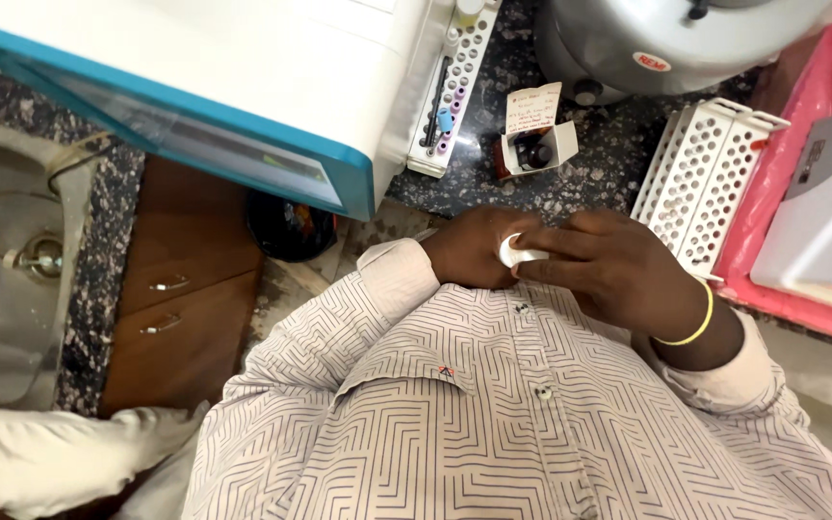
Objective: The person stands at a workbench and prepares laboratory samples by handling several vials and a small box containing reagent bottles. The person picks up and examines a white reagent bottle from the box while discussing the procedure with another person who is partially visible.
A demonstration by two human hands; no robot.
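My left hand is curled in front of my striped shirt, its cuff pushed back. My right hand, with a yellow band on the wrist, lies across from it, fingers stretched toward the left hand. Between them is a small white piece, curved like a wad or cap; the right fingertips press on it and the left fingers close around it. What it is exactly I cannot tell. Both hands hover just over the edge of the dark speckled counter.
On the counter stand a white and teal machine, a rack with several tubes, a small open box with a dark vial, an empty white rack, a grey round machine and a pink tray. A steel sink and wooden drawers lie left.
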